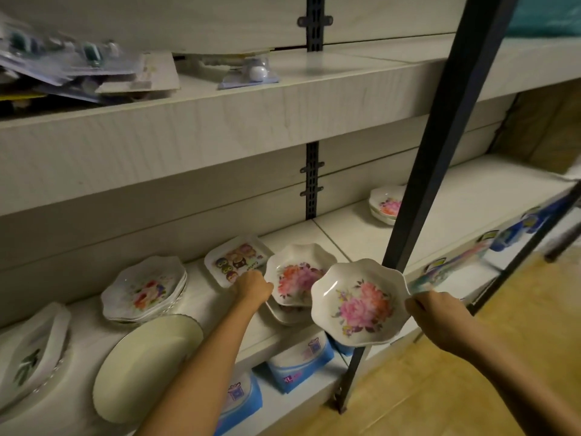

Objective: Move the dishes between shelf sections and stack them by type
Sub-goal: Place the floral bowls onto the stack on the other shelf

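Two bare arms stretch out from the person toward the shelf [456,196]. The right hand [437,316] is out over the wooden floor [471,388], a little in front of the shelf edge. Its fingers and thumb pinch the right rim of a pink flower bowl [361,305]. This bowl is up in the air, tipped a bit toward the person.

The left hand [253,287] reaches farther in. Its fingers curl on the left rim of a second flower bowl [298,273]. That bowl sits on top of at least one more bowl, close to the front edge of the shelf.

A dark post [440,152] stands slanted right behind the held bowl. Past it, on the right part of the shelf, a small pile of flower bowls [385,204] sits with lots of bare shelf around it.

The left part is crowded. A cartoon plate [237,259] lies just behind the left hand. Next come a pile of flowery plates [144,287], a big plain plate [147,363] by the front edge, and a leaf plate [31,350] far left.
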Demonstrator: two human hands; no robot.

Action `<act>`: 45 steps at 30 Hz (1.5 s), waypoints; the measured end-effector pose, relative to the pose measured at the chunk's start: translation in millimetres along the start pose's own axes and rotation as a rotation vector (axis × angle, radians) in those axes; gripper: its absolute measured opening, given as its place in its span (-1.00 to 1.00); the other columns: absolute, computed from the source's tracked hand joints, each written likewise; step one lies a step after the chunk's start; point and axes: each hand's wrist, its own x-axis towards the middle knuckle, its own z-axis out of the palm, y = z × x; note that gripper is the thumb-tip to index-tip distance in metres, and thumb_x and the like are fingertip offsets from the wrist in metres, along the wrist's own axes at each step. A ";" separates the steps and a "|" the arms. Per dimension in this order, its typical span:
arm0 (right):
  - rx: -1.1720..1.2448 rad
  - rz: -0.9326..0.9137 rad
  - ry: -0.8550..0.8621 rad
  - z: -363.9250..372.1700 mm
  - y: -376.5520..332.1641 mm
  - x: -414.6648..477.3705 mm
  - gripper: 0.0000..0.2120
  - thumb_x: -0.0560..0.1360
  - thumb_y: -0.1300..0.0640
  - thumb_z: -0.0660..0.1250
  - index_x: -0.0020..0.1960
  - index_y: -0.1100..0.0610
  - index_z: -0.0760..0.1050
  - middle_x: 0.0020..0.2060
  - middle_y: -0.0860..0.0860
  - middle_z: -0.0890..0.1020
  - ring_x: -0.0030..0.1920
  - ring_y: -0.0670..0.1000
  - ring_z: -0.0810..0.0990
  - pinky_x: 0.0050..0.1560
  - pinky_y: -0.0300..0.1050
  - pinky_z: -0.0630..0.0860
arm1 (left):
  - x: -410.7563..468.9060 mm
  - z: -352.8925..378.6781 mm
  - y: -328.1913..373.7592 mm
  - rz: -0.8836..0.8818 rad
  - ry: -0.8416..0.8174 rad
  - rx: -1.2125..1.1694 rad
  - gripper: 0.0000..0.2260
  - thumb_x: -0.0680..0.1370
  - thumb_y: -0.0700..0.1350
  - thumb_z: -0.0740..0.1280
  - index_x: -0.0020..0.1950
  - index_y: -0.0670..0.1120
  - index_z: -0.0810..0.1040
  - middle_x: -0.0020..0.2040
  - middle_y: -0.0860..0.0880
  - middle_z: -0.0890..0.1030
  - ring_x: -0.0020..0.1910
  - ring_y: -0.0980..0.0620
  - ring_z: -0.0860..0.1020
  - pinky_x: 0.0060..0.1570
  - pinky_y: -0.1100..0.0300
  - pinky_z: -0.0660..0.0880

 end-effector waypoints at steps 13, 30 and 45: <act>0.026 0.055 0.039 -0.6 20.1 -24.2 -0.60 0.61 0.10 0.05 -0.41 0.11 0.31 -0.45 0.00 0.42 -0.44 -0.05 0.35 -0.44 -0.23 0.24 | -21.7 -20.3 -20.0 0.124 0.053 -0.178 -0.64 0.53 -0.16 0.15 -0.47 -0.14 0.24 -0.40 -0.17 0.41 -0.24 -0.14 0.45 -0.28 0.14 0.24; 0.215 0.150 0.112 -17.8 118.3 -81.5 -0.65 0.59 0.16 0.10 -0.18 0.34 0.54 -0.36 0.10 0.55 -0.33 0.05 0.47 -0.23 -0.04 0.37 | -108.2 -7.2 6.6 0.280 -0.044 -0.199 -0.71 0.53 -0.21 0.18 -0.42 -0.14 0.32 -0.34 -0.16 0.43 -0.32 -0.05 0.39 -0.33 0.13 0.19; 0.206 0.097 0.108 -92.6 281.9 -60.3 -0.63 0.59 0.16 0.11 -0.36 0.20 0.42 -0.43 0.07 0.51 -0.40 0.04 0.43 -0.32 -0.05 0.31 | -182.5 62.5 163.2 0.224 0.026 -0.329 -0.71 0.55 -0.16 0.17 -0.39 -0.12 0.41 -0.31 -0.13 0.53 -0.31 -0.04 0.44 -0.29 0.13 0.29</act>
